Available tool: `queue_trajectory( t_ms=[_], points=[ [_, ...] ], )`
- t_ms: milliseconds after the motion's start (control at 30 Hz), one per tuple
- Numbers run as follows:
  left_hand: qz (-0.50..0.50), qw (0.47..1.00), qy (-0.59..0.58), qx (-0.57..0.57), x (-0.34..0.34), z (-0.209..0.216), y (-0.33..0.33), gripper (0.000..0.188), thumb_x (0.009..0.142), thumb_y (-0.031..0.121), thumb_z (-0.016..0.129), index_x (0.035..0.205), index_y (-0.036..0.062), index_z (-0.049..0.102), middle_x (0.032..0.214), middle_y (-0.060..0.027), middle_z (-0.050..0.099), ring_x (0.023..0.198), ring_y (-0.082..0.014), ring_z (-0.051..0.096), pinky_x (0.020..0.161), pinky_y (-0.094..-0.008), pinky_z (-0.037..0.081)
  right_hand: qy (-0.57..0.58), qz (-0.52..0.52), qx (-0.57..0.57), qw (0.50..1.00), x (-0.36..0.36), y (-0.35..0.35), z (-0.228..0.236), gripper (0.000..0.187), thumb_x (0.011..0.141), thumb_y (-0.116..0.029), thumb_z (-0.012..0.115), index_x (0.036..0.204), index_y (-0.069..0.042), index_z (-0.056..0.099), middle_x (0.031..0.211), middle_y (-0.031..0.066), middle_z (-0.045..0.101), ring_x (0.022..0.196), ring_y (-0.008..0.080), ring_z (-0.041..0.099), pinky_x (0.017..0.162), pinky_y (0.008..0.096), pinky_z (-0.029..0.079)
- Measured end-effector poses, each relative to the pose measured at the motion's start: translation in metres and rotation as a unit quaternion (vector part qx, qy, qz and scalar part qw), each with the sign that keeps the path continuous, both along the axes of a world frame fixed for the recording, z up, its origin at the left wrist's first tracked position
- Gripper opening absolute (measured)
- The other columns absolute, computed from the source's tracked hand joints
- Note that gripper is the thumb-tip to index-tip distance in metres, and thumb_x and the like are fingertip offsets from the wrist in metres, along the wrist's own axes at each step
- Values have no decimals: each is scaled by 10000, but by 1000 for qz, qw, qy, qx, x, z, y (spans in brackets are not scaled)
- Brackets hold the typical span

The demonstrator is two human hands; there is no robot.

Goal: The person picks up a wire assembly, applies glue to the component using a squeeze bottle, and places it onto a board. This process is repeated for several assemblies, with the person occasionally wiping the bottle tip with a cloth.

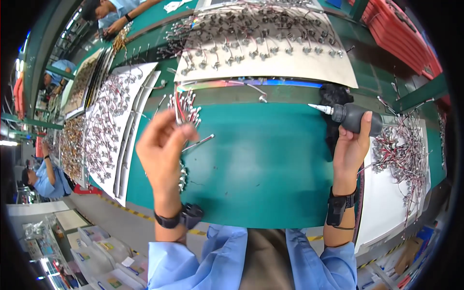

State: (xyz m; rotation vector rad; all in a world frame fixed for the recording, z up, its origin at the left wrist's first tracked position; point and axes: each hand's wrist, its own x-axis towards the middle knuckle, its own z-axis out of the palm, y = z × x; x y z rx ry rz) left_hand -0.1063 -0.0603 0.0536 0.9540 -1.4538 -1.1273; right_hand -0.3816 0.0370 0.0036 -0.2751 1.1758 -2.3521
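Sleeves (169, 261) of light blue cloth lie at the near edge, with black bands (167, 221) at both wrists. Beyond them spreads a green table (251, 164), small metal parts (182, 176) lying on its left side. The left hand (166, 140) pinches a thin wire (178, 101) between thumb and forefinger, above the table's left side; a loose wire (199, 142) lies just beside it. At right, the right hand (350, 150) curls around a dark bottle (362, 119), its pale nozzle (319, 108) pointing left; whether the bottle touches the black cloth (332, 94) behind it cannot be told. White boards bearing wired parts flank the table: a stack (126, 123) at left, a single board (377, 208) at right. Farther off, a wide board (266, 67) carries rows of wired parts; red trays (396, 38) stand far right.
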Motion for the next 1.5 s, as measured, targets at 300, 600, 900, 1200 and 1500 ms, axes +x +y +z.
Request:
queue_trajectory(
  t_ms=[300, 600, 900, 1200, 1500],
  points=[
    [-70, 971, -203, -105, -149, -18, -136, 315, 681, 94, 666, 935, -72, 581, 700, -111, 633, 622, -133, 605, 569, -233, 463, -38, -56, -34, 997, -19, 2, 6, 243, 825, -311, 582, 846, -77, 519, 750, 4, 531, 556, 48, 400, 535, 198, 345],
    [-59, 981, -132, -133, -229, -15, -106, 244, 655, 82, 685, 867, -21, 625, 676, -96, 618, 604, -153, 597, 579, -258, 464, -89, -150, -108, 979, -57, 19, 9, 237, 822, -314, 585, 823, -89, 510, 724, -10, 510, 528, 58, 381, 523, 201, 343],
    [-169, 922, -272, -219, -330, -38, -69, 298, 617, 104, 701, 884, -7, 628, 768, -153, 618, 722, -263, 607, 676, -331, 471, -97, -228, -198, 948, -96, 45, 1, 238, 832, -302, 571, 812, -75, 503, 708, 8, 513, 511, 68, 376, 512, 206, 344],
    [-214, 907, -340, -126, -358, -68, -56, 391, 603, 129, 710, 963, 11, 611, 880, -169, 607, 836, -292, 588, 756, -350, 459, -109, -228, -222, 942, -101, 47, -2, 250, 832, -307, 568, 837, -64, 509, 716, 7, 521, 555, 81, 417, 532, 215, 369],
    [-242, 886, -336, -209, -242, -23, -45, 407, 609, 145, 724, 963, -7, 593, 943, -160, 558, 809, -278, 555, 734, -347, 440, -123, -230, -196, 945, -91, 39, 1, 254, 837, -300, 561, 881, -55, 512, 805, 30, 554, 585, 84, 442, 514, 201, 366]
  ],
)
